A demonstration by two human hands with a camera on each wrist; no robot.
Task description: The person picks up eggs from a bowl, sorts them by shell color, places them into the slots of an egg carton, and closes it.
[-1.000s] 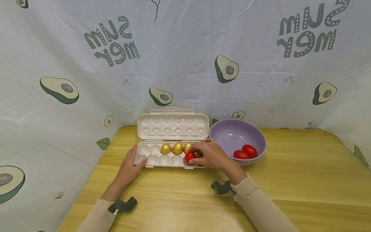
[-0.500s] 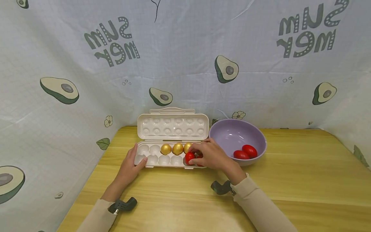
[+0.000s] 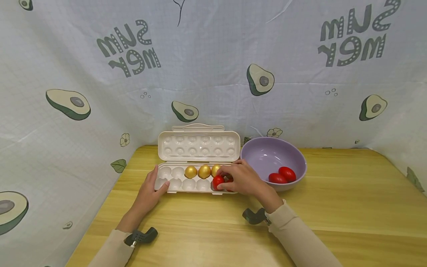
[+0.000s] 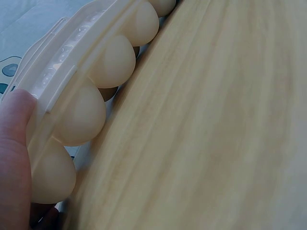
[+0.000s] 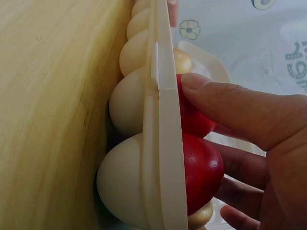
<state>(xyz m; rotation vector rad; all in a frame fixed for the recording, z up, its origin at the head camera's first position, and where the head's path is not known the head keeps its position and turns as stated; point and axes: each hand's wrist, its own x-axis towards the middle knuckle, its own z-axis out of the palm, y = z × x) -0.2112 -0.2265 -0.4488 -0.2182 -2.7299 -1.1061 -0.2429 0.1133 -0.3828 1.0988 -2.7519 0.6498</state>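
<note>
A cream plastic egg carton (image 3: 197, 193) lies with its lid (image 3: 199, 145) raised at the back. My left hand (image 3: 148, 191) grips the carton's left end, thumb over the front rim, as the left wrist view also shows. With thumb and fingers my right hand (image 3: 241, 178) pinches a red egg (image 3: 218, 182), sitting in the front row, second cup from the right. Another red egg (image 5: 204, 172) fills the right corner cup beside it, partly hidden by that hand in the head view. Gold eggs (image 3: 204, 171) stand in the back row.
To the right of the carton stands a purple bowl (image 3: 267, 155) with two red eggs (image 3: 282, 175) in it. Wooden tabletop (image 3: 350, 207) runs out to the right and in front. A printed curtain (image 3: 213, 74) hangs behind and at the sides.
</note>
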